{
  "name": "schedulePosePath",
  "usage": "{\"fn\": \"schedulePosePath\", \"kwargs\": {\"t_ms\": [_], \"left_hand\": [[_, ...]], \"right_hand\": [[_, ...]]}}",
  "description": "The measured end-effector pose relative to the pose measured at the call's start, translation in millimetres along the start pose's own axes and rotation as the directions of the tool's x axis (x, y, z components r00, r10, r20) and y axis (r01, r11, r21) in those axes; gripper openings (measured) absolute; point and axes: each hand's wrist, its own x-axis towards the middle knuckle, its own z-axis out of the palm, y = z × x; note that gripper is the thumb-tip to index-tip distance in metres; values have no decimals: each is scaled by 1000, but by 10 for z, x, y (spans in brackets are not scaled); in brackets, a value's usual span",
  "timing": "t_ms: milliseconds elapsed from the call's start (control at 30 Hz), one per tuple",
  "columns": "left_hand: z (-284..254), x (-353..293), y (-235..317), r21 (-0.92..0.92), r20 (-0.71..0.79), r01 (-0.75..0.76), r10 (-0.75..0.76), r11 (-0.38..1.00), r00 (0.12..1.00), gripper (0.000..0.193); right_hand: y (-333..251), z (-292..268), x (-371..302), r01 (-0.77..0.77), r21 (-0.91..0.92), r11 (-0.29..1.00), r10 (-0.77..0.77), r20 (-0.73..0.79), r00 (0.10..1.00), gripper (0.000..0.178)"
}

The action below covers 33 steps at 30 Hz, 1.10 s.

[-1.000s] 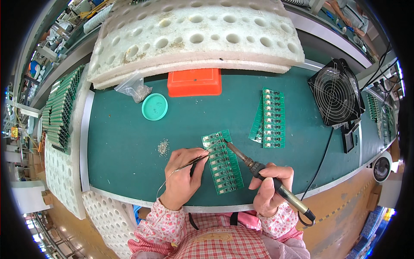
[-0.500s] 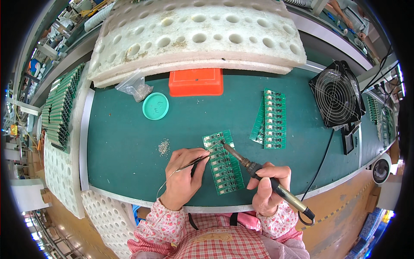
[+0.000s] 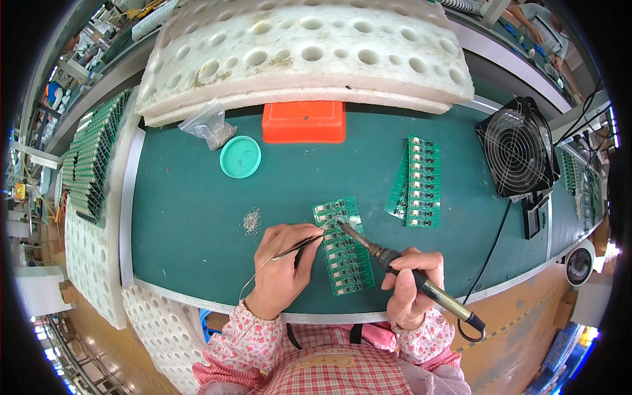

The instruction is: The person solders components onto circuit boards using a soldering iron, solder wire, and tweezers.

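A green circuit board panel [image 3: 349, 266] with rows of small parts lies on the bench before me, slightly tilted. My left hand [image 3: 280, 273] is closed in a pinch over its left edge, holding dark tweezers [image 3: 301, 245] and a thin solder wire [image 3: 253, 278] that trails down past the wrist. My right hand [image 3: 415, 286] grips the soldering iron [image 3: 388, 257] by its handle. The iron's tip touches or hovers just over the panel's upper rows, close to the wire's end; actual contact is too small to tell.
Left of the panel are a pile of tiny parts [image 3: 251, 221], a turquoise lid [image 3: 240, 157] and a plastic bag [image 3: 214, 130]. A red tray [image 3: 304, 123] sits below white foam [image 3: 289, 85]. Rightward are more panels [image 3: 423, 184], a black fan [image 3: 517, 148] and the iron's cord [image 3: 490, 253].
The soldering iron's tip has shifted slightly toward me along the panel, by roughly one row. Both hands keep their grips. The whole view has moved a little.
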Motion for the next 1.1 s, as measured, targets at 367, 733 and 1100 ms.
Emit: {"fn": "schedulePosePath", "kwargs": {"t_ms": [367, 733, 1100], "left_hand": [[7, -17, -11, 5, 2, 15, -15, 1000, 1000, 19], [-12, -4, 0, 2, 15, 26, -26, 1000, 1000, 21], [2, -19, -22, -14, 6, 16, -16, 1000, 1000, 23]], "right_hand": [[-38, 53, 71, -157, -181, 971, 180, 116, 977, 9], [-59, 80, 160, -36, -278, 960, 100, 220, 970, 9], [-49, 127, 262, 253, -282, 926, -129, 392, 911, 22]]}}
